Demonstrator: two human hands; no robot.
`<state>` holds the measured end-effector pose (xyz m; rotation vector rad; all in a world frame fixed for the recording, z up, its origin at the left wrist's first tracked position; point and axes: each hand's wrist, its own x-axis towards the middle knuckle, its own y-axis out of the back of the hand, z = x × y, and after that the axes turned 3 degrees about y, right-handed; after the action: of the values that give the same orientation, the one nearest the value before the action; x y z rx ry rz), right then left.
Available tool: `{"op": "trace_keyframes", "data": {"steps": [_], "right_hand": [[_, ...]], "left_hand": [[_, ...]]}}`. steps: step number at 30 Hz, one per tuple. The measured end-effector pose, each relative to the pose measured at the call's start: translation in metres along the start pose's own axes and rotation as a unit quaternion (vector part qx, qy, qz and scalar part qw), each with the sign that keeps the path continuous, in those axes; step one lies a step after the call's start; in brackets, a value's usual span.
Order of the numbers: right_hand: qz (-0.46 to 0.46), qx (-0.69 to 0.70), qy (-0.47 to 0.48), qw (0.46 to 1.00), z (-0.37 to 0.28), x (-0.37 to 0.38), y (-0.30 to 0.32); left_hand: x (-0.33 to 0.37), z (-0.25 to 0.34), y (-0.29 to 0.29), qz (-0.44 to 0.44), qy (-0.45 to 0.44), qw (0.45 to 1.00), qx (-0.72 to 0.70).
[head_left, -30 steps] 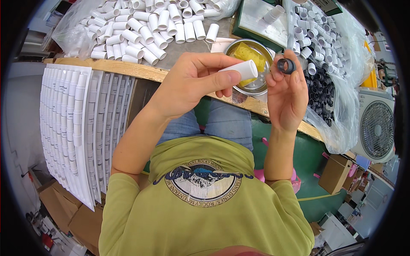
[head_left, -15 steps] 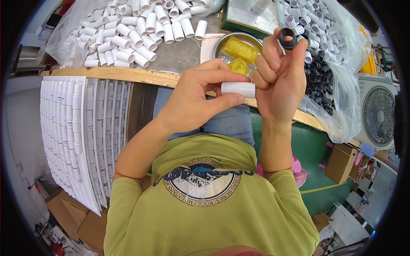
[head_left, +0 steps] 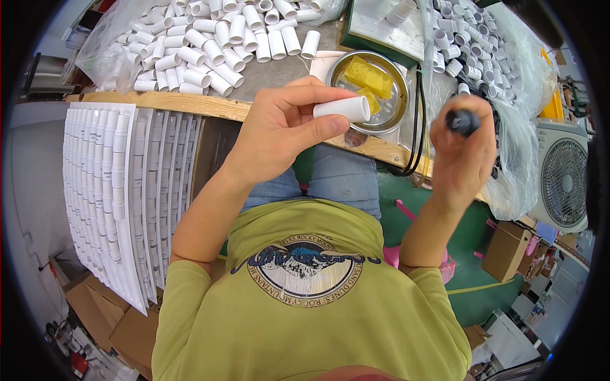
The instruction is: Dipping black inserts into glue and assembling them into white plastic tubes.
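Observation:
My left hand (head_left: 273,130) is closed round a short white plastic tube (head_left: 340,110), thumb in front and fingers behind. The tube tilts slightly up to the right, and its open right end shows. Well to the right, my right hand (head_left: 467,155) is raised and a little blurred. Between its fingertips sits a small black plastic ring (head_left: 462,122), apart from the tube; motion blurs its shape. Behind the two hands stands a round metal bowl (head_left: 401,95) with yellow sponge pieces (head_left: 368,75) in it.
Loose white tubes (head_left: 216,47) are heaped at the back left. Clear plastic bags (head_left: 521,152) with white and black fittings (head_left: 470,41) lie at the right. A green-sided box (head_left: 381,41) stands behind the bowl. Dark cables (head_left: 416,127) hang over the wooden table edge (head_left: 159,103). A fan (head_left: 562,171) stands far right.
My right hand has moved right and down, away from the white tube, with the black ring. My left hand has shifted slightly left, and the tube's open end has turned into view.

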<state>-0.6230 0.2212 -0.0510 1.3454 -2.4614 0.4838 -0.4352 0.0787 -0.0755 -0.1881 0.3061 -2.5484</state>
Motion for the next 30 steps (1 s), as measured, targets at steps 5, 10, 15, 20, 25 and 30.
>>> {"op": "trace_keyframes", "data": {"steps": [5,10,15,20,25,30], "right_hand": [[0.100,0.163,0.016,0.981,0.016,0.011,-0.008],[0.137,-0.089,0.031,0.986,0.017,0.011,-0.035],[0.035,-0.106,0.011,0.994,0.016,0.016,-0.047],[0.010,-0.097,-0.016,0.995,0.013,0.013,-0.047],[0.020,-0.089,-0.017,0.996,0.015,0.014,-0.050],[0.008,-0.123,0.006,0.992,0.013,0.012,-0.048]], "left_hand": [[-0.003,0.008,-0.007,-0.055,0.105,0.991,-0.059],[-0.005,0.009,-0.020,-0.074,0.098,0.991,-0.054],[-0.005,0.006,-0.026,-0.075,0.027,0.995,0.054],[-0.005,0.009,-0.026,-0.085,0.016,0.987,0.139],[-0.005,0.007,-0.026,-0.083,0.009,0.983,0.163],[-0.005,0.009,-0.028,-0.072,0.001,0.982,0.177]]}}
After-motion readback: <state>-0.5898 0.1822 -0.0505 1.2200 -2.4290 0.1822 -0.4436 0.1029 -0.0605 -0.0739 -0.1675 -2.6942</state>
